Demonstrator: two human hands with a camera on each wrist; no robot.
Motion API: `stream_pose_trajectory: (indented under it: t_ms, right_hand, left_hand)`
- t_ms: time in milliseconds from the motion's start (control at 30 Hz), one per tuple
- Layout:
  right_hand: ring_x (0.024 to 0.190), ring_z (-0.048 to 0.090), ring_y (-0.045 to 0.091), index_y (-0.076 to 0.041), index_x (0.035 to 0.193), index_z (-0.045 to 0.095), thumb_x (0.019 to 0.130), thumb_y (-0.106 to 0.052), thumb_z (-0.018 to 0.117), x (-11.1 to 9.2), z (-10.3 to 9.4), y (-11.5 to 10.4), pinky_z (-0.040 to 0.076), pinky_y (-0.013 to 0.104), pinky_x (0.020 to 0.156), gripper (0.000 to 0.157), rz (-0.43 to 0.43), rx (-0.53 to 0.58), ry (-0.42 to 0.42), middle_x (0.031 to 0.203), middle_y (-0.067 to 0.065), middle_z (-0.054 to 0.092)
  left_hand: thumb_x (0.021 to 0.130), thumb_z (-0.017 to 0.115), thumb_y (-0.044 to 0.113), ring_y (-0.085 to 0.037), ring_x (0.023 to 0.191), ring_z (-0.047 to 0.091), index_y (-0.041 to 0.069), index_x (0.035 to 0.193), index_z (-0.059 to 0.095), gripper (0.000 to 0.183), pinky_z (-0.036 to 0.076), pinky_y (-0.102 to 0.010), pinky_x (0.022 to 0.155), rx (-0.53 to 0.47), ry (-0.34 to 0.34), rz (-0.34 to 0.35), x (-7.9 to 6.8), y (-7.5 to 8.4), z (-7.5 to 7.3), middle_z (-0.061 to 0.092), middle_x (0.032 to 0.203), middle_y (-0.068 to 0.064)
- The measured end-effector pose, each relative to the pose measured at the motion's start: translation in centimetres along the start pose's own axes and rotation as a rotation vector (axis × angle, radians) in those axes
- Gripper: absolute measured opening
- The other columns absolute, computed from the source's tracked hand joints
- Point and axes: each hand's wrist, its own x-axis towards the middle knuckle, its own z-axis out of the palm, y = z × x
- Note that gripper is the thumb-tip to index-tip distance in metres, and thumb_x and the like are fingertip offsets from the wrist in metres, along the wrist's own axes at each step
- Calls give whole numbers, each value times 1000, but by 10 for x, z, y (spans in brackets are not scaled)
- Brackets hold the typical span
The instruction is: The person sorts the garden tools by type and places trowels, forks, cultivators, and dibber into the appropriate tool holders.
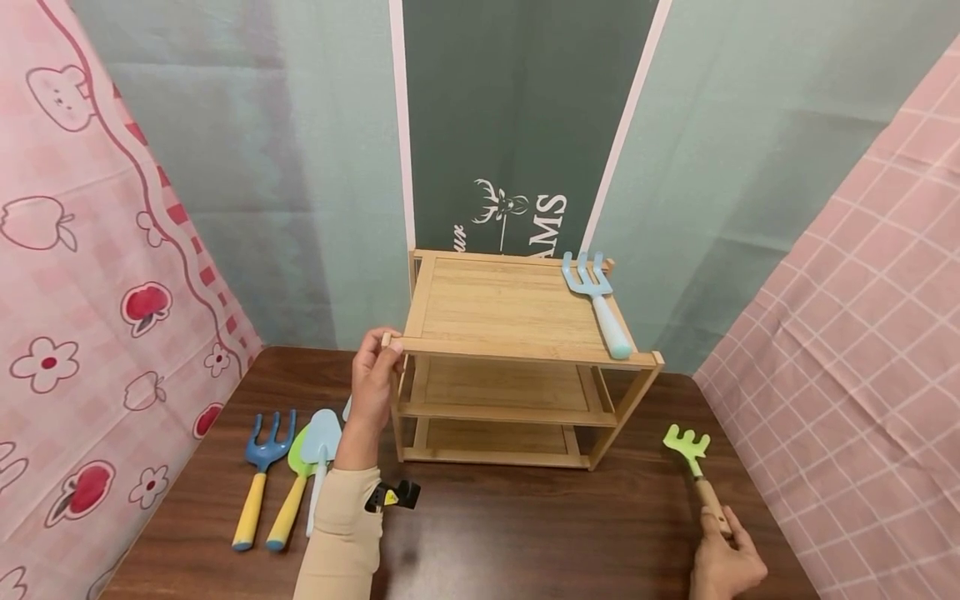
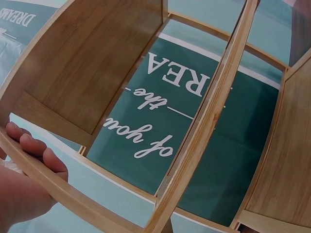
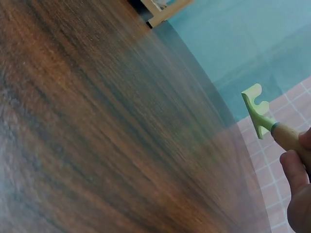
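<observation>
A three-tier wooden shelf (image 1: 487,346) stands at the middle of the table. My left hand (image 1: 372,371) grips its upper front left corner; in the left wrist view the fingers (image 2: 33,144) curl over a wooden bar. On the top tier's right side lies a light blue hand fork (image 1: 591,287), its tines toward the back. To the right of the shelf, my right hand (image 1: 726,560) holds a small green hand rake (image 1: 687,447) by the end of its wooden handle, its head pointing away from me. The right wrist view shows the rake head (image 3: 257,110) beyond the thumb and fingers.
Left of the shelf lie a blue fork with a yellow handle (image 1: 260,467), a green trowel with a yellow handle (image 1: 288,508) and a light blue trowel (image 1: 322,433), partly behind my left forearm. Curtains (image 1: 862,275) enclose the brown table (image 1: 525,533) at the back and sides.
</observation>
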Motion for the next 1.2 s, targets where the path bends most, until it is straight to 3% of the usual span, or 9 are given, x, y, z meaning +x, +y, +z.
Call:
stream_pose_trajectory:
  t_ms: [133, 367, 600, 800, 933, 1200]
  right_hand:
    - [55, 50, 0, -5, 97, 74, 65, -2, 81, 4, -4, 2, 40, 8, 51, 33, 27, 60, -17, 68, -10, 63]
    - [61, 49, 3, -5, 108, 70, 72, -12, 78, -27, -12, -57, 39, 9, 50, 38, 130, -19, -53, 70, -10, 59]
    - [60, 51, 1, -5, 106, 71, 73, -13, 75, -37, -13, -80, 38, 9, 48, 34, 98, 8, -28, 75, -12, 61]
    - [53, 46, 0, -7, 104, 72, 72, -13, 79, -42, -16, -93, 34, 9, 44, 33, 60, 28, -37, 77, -13, 63]
    - [56, 48, 0, -7, 106, 71, 71, -14, 80, -46, -16, -101, 35, 9, 45, 36, 75, 50, -45, 82, -10, 64]
    - [62, 54, 1, -7, 109, 70, 70, -12, 81, -53, -14, -122, 40, 9, 52, 40, 112, 156, -59, 73, -12, 64]
  left_hand:
    - [89, 51, 1, -15, 67, 41, 12, 92, 56, 12, 35, -26, 60, -12, -4, -1, 0, 0, 1, 47, 76, -2]
    - [89, 51, 1, -16, 67, 40, 13, 92, 56, 13, 34, -26, 60, -18, 0, 1, 0, 1, 1, 46, 76, -2]
    - [89, 51, 1, -16, 67, 40, 13, 92, 56, 13, 34, -25, 61, -30, -12, 6, 1, 1, 1, 46, 76, -1]
    - [88, 50, 1, -15, 67, 40, 12, 91, 56, 13, 34, -25, 61, -33, 18, 6, 0, 1, 3, 46, 77, -1]
    - [89, 51, 1, -13, 70, 42, 10, 93, 56, 11, 34, -26, 64, -19, 61, 24, -1, -2, 5, 48, 80, -1]
    - [89, 54, 6, -14, 80, 47, 9, 95, 58, 7, 36, -25, 70, 19, 109, 72, -3, -6, 8, 52, 89, -2]
